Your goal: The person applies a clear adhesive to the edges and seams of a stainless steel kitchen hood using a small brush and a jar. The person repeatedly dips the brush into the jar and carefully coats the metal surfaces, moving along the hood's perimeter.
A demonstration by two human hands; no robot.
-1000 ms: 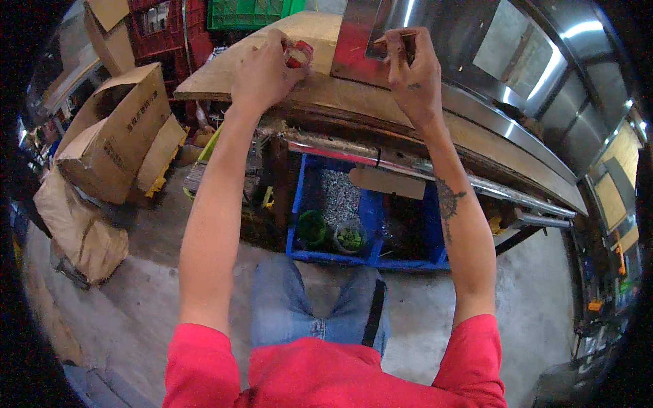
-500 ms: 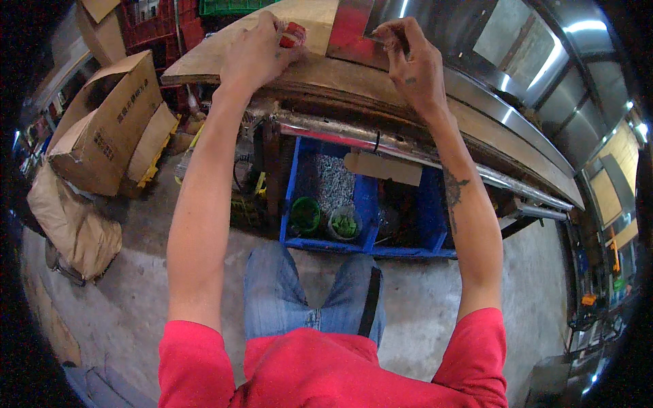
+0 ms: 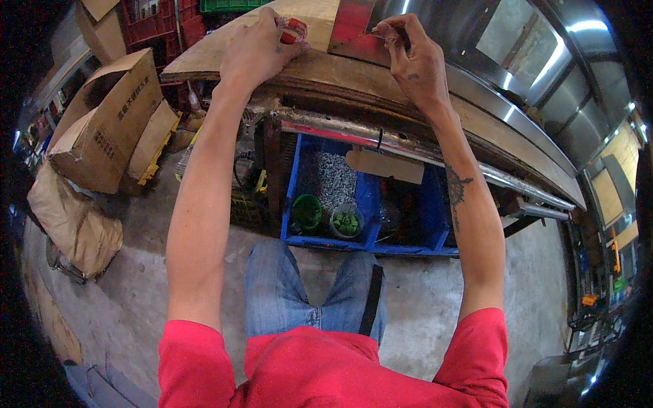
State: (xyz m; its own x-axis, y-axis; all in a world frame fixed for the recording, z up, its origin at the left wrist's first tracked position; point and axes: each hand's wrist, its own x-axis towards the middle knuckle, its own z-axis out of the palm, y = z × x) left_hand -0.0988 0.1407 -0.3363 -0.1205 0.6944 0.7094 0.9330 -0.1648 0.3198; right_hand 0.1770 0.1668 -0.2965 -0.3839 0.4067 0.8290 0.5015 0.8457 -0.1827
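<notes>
1. Currently, you seem to be in a fine handling step at the top of the frame: one hand holds while the other manages a tiny part.
2. Your left hand [image 3: 253,53], upper left of centre, has its fingers curled around a small red-and-clear item [image 3: 294,30].
3. Your right hand [image 3: 417,66], upper right of centre, pinches a thin piece [image 3: 369,32] between thumb and fingertip; its free end points left, toward the item but apart from it.
4. The next move probably calls for a light, steady pinch, as the piece looks easy to drop, and a left grip that does not crush.
5. The item looks glossy, red with clear or whitish parts, and partly hidden by your fingers. The piece is narrow and brownish, too small to identify.
6. Around them at the top lie a wooden board [image 3: 197,60] and a shiny metal sheet [image 3: 352,44]; whether your right hand touches the sheet, I cannot tell.
</notes>
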